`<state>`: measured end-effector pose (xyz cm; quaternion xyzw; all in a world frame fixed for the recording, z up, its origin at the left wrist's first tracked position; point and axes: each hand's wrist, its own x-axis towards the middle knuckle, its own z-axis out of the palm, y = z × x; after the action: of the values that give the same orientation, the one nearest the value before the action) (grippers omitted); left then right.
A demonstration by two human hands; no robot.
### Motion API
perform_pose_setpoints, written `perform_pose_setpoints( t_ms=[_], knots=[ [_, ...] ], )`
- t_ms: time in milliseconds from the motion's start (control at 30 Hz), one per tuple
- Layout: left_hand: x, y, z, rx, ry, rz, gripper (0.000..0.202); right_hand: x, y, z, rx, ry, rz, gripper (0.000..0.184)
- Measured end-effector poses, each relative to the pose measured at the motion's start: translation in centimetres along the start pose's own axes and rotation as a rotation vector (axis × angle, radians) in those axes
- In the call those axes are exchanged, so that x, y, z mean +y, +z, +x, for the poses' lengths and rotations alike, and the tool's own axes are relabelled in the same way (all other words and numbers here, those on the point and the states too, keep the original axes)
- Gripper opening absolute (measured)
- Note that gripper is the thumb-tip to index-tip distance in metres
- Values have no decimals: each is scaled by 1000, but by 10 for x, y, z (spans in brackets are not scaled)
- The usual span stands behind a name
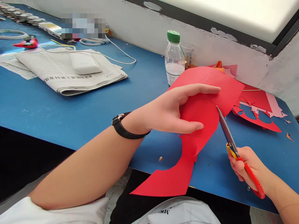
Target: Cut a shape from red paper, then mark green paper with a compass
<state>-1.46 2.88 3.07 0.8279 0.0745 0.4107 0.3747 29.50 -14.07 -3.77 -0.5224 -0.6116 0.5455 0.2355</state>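
A sheet of red paper with curved cut edges is held up over the front of the table. My left hand, with a black band at the wrist, grips it. Thumb and index finger show on the near face; the other fingers are hidden behind the paper. In my right hand is a pair of scissors with red and yellow handles. The blade tips meet the paper's right edge, right of my left thumb. A curved strip of the red paper hangs down past the table edge.
Behind the paper stands a clear bottle with a green cap. Red and pink paper scraps lie at the right. A folded newspaper bearing a white case lies left, near a white cable. A wall runs along the back.
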Motion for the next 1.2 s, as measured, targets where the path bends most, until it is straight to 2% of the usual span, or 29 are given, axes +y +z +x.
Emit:
perform_pose_setpoints(
  t_ms=[233,467,700,1200],
  knots=[
    [4,-5,2,-50,-16,-36,73,-7,-7,-2,-11,-37,-44,78],
    [8,-5,1,-137,-51,-18,80,-15,-8,-1,-28,10,-29,80],
    [9,-4,2,-123,-89,-62,77,-13,-7,0,-38,-9,-20,78],
    [5,-8,0,-159,-78,-78,83,-11,-9,-2,-60,9,-10,78]
  ],
)
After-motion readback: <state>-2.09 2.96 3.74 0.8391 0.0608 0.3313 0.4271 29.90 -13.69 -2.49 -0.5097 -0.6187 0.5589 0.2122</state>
